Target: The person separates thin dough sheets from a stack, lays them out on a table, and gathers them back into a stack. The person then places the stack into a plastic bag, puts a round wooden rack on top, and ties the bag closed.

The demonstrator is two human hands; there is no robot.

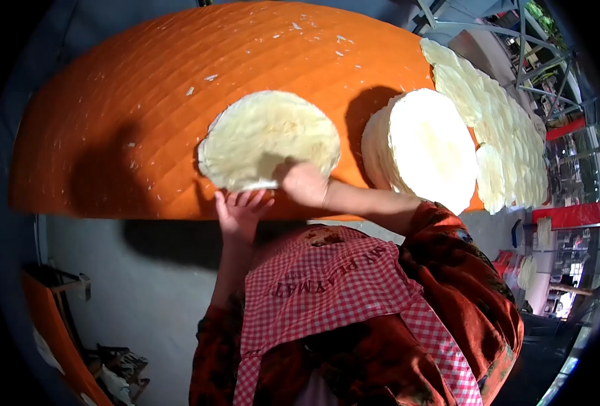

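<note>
A low stack of round, pale flatbread sheets (266,132) lies near the front edge of the orange table. My left hand (238,211) is open, its fingers spread against the near rim of these sheets. Over their near right part, my right hand (303,184) is closed with the fingers curled down. Whatever it may grip is hidden, and the hand casts a shadow on the top sheet. To the right stands a much taller stack of round flatbread sheets (435,149), brightly lit on top.
The orange quilted table cover (151,81) is dotted with small white scraps. Overlapping pale sheets (503,128) are spread beyond the tall stack at the right. A metal frame (523,54) stands at the upper right. Dark items (120,369) rest on the floor at lower left.
</note>
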